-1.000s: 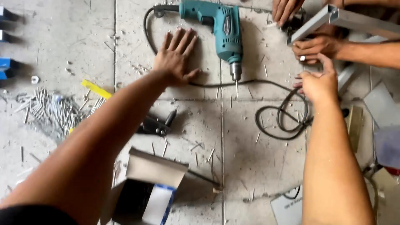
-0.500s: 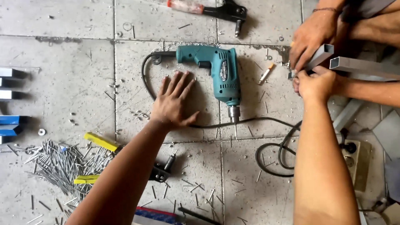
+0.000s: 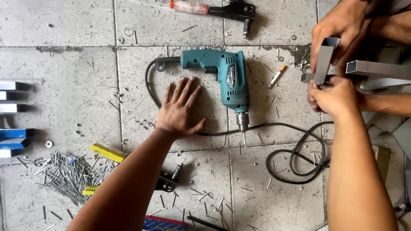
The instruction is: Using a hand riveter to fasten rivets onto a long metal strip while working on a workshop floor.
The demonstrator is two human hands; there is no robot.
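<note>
My left hand (image 3: 182, 109) lies flat on the tiled floor with its fingers spread, holding nothing. It rests just left of a teal electric drill (image 3: 231, 81) that lies with its bit toward me. My right hand (image 3: 334, 96) pinches the lower end of a short grey square metal tube (image 3: 324, 60) held upright. Another person's hand (image 3: 338, 23) grips the top of that tube. A longer grey tube (image 3: 379, 68) meets it from the right, with another forearm below it.
The drill's black cord (image 3: 295, 162) loops on the floor below my right arm. A rivet gun (image 3: 227, 10) lies at the top. A pile of rivets (image 3: 68, 173) and a yellow-handled tool (image 3: 107, 152) sit lower left. Cut tube pieces (image 3: 13, 139) line the left edge.
My view has tilted up, so the floor items sit lower in frame and the cardboard box has dropped out. My left hand stays flat beside the drill; my right stays at the tube.
</note>
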